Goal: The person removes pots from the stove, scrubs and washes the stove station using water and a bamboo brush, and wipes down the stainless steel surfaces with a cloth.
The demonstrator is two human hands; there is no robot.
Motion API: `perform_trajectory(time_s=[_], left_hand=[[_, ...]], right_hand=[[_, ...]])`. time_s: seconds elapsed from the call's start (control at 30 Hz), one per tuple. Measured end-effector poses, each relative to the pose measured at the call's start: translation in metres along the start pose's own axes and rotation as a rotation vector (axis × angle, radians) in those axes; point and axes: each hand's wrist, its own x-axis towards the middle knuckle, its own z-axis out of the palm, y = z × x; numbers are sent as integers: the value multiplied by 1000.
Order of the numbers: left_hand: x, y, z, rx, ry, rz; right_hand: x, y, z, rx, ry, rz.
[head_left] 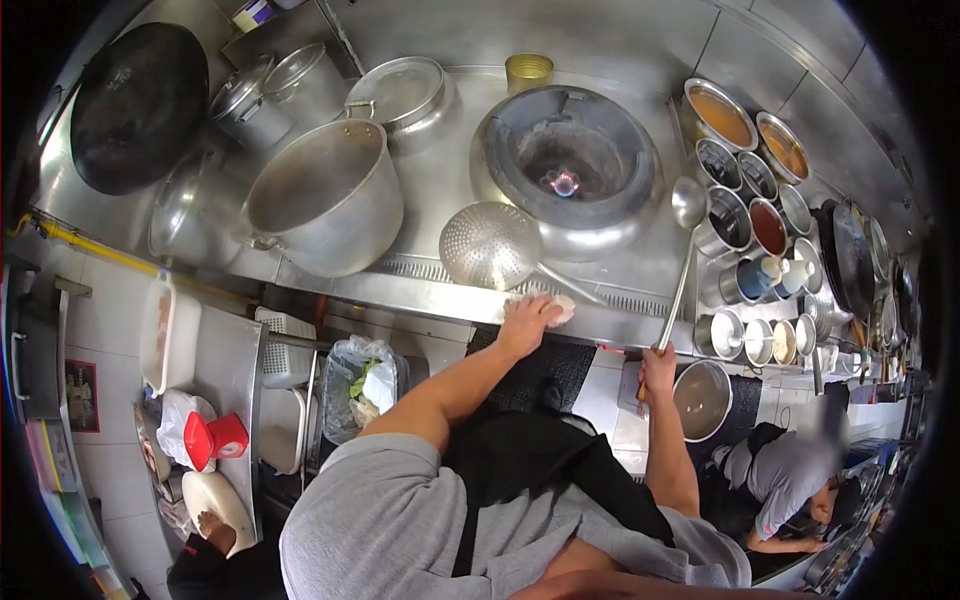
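My right hand (657, 372) is wrapped round the handle of a long ladle (683, 280); its round bowl is held up beside the seasoning pots. At the front edge of the steel stove top, my left hand (528, 326) presses down on a pale cloth (561, 309), partly hidden under the fingers. Just behind that hand lies a perforated strainer (490, 246), its handle pointing right along the slotted drain. Farther back is a wok burner (628, 200) with a small flame burning inside its ring.
A large stockpot (325, 205) stands left of the strainer, with lidded pots behind it. Several sauce containers (722, 218) crowd the right side. Below the counter are a waste bin (338, 425) and a metal bucket (702, 402). A co-worker (780, 475) bends at the lower right; another person's hand (212, 525) shows lower left.
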Motion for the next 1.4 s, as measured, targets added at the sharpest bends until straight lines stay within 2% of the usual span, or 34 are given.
perform_trajectory(time_s=[0.1,0.17,0.2,0.23,0.27,0.3,0.37,0.4,0.43,0.47,0.5,0.53,0.57,0.6,0.67,0.7,0.77,0.83,0.87,0.93,0.97,1.03,1.1,1.13,1.17,1.23,1.27,1.33,1.4], left_hand=[[-11,-20,25,81,60,89],[-13,-26,23,50,29,79],[-13,-26,10,-23,-26,90],[-11,-28,-8,-93,-79,102],[-9,-33,-30,-110,-82,133],[-8,-46,-50,-112,-65,129],[-26,-78,-86,-651,-279,-167],[-43,-108,-93,-576,-194,-260],[-63,-133,-121,-538,1,-360],[-76,-139,-185,-476,139,-670],[-97,-168,-225,-330,337,-830],[-126,-214,-244,-381,618,-867],[-154,-260,-263,-417,907,-858],[-148,-253,-314,-730,1130,-986],[-125,-252,-372,-821,1261,-985],[-114,-264,-382,-819,1262,-981],[-96,-286,-395,-662,1094,-970],[-90,-316,-380,-460,1142,-1006],[-93,-323,-382,-456,1150,-1034],[-94,-336,-387,-265,1096,-1087],[-96,-345,-393,-264,1096,-1106],[-108,-366,-414,-564,813,-1122],[-143,-436,-375,-563,831,-1128],[-153,-458,-361,-563,851,-1121],[-155,-455,-367,-556,849,-1119],[-160,-434,-385,-617,750,-1190],[-145,-409,-399,-308,773,-1202],[-125,-410,-406,134,946,-1075],[-84,-418,-412,-83,1145,-815]], right_hand=[[-20,-47,45,63,-19,-70],[-23,-89,86,189,-260,-146],[-24,-105,113,178,-258,-151],[-24,-121,142,193,-303,-259],[-23,-136,170,206,-352,-368],[-21,-147,195,194,-359,-379],[-19,-158,238,144,-520,-257],[-12,-167,259,122,-631,-222],[-2,-182,278,99,-738,-193],[4,-200,302,81,-779,-169],[25,-202,333,126,-794,-175],[28,-221,360,-84,-764,-222],[35,-234,392,-200,-691,-346],[52,-246,423,-316,-616,-466],[169,-217,495,-771,-207,-1173],[181,-240,514,-768,-206,-1175],[186,-288,555,-545,-588,-624],[171,-310,580,-328,-918,-22],[158,-313,582,-347,-934,-7],[128,-324,578,689,-1067,591],[118,-324,575,677,-1065,607],[100,-324,566,730,-1028,425],[96,-335,553,741,-1046,463],[88,-343,545,622,-1035,342],[79,-352,536,508,-1018,219],[61,-370,512,492,-998,203],[51,-377,501,482,-1041,194],[24,-390,479,461,-1076,196],[-12,-397,458,519,-1154,126]])
